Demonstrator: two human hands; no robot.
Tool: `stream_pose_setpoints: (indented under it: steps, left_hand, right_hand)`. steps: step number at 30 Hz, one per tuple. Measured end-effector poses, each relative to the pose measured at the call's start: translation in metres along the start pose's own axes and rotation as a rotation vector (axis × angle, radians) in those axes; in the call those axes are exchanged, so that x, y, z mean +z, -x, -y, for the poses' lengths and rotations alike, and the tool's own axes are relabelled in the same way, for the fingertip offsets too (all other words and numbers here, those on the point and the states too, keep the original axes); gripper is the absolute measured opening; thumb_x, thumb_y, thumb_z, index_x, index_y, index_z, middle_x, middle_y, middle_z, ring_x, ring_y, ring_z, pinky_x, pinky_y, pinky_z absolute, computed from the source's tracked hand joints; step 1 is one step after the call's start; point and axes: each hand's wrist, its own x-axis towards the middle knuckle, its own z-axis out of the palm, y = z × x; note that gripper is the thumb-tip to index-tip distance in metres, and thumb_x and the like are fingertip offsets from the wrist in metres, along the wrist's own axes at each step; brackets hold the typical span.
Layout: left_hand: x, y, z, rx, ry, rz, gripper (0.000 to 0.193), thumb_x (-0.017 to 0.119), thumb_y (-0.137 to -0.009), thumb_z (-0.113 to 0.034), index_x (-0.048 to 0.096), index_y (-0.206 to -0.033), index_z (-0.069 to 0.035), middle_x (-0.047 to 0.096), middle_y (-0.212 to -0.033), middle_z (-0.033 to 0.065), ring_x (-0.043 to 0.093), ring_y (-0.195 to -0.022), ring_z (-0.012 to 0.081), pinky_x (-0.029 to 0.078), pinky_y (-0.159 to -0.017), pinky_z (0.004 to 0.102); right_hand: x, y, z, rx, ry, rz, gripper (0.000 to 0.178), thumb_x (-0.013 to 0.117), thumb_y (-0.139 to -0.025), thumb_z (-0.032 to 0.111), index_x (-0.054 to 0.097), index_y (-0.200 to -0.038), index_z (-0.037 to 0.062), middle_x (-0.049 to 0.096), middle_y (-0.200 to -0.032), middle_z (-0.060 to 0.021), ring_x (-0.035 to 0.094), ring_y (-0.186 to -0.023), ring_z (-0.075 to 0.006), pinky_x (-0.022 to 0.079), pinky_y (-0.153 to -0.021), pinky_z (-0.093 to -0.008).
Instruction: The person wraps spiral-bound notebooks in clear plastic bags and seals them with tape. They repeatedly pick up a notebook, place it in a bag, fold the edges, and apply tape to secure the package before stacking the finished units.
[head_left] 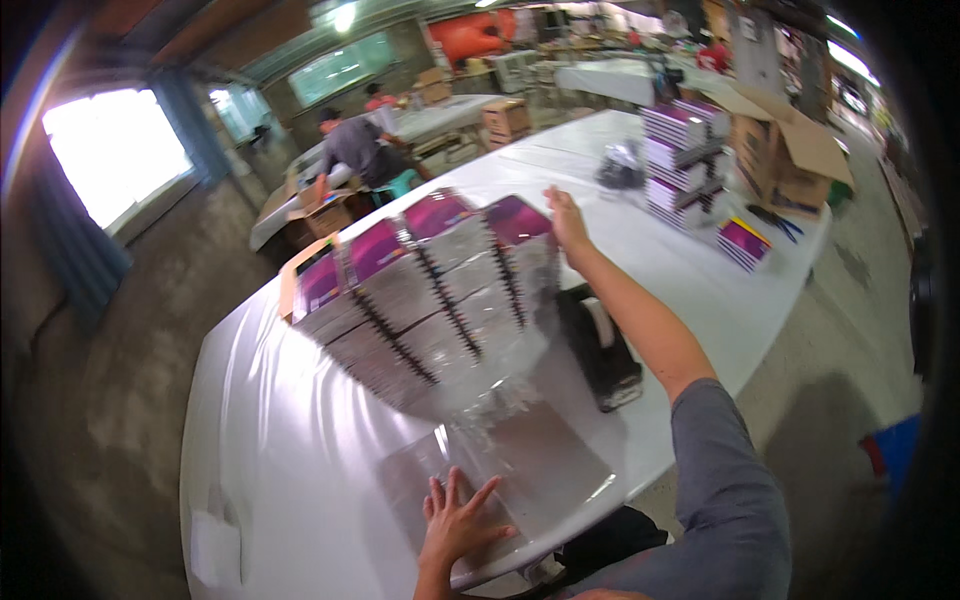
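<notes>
My left hand [462, 522] lies with fingers spread on a flat sheet of clear plastic [545, 460], which looks like a bag or film, at the table's near edge. Beyond it stand tall stacks of spiral-bound notebooks [435, 285] side by side, with purple covers on top and black coils along their edges. Their lower part looks blurred and covered by clear plastic. My right arm reaches forward, and my right hand [568, 228] is beside the top of the rightmost stack, fingers stretched out. Whether it touches the stack I cannot tell.
A black object [598, 345] lies right of the stacks. Farther right are piled purple notebooks [680, 160], a small notebook stack [743, 243], scissors-like blue handles [785, 226] and an open cardboard box [775, 150]. A person [360, 150] sits at the far left.
</notes>
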Motion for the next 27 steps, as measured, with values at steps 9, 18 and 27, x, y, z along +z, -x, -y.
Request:
stream_pose_setpoints:
  steps: [9,18,27]
  left_hand:
    - [-0.017,0.004,-0.012,-0.022,-0.052,0.055,0.090,0.075,-0.060,-0.057,0.038,-0.139,-0.035,0.022,-0.146,0.0256,0.018,-0.133,0.0519,0.024,-0.104,0.0598]
    - [-0.010,-0.002,-0.009,-0.018,0.001,-0.029,0.086,0.081,-0.052,-0.042,0.047,-0.130,-0.026,0.032,-0.137,0.0235,0.027,-0.128,0.0461,0.031,-0.103,0.0567]
    - [-0.028,-0.005,-0.031,-0.074,0.030,0.023,0.086,0.082,-0.053,-0.031,0.045,-0.131,-0.027,0.025,-0.140,0.0227,0.032,-0.125,0.0470,0.038,-0.100,0.0518]
  right_hand:
    - [-0.244,-0.012,-0.037,-0.615,0.773,-0.296,0.065,0.068,-0.066,0.007,0.044,-0.126,0.0078,0.050,-0.121,-0.0139,0.044,-0.116,-0.0327,0.030,-0.101,-0.0445]
    - [-0.442,-0.059,-0.042,0.351,0.894,-0.233,0.091,0.074,-0.063,0.047,0.040,-0.134,0.0022,0.053,-0.125,-0.0232,0.054,-0.112,-0.0337,0.042,-0.095,-0.0407]
    - [-0.473,-0.118,-0.059,0.867,1.170,0.289,0.111,0.089,-0.036,0.055,0.053,-0.120,-0.0084,0.056,-0.122,-0.0195,0.057,-0.111,-0.0287,0.045,-0.094,-0.0357]
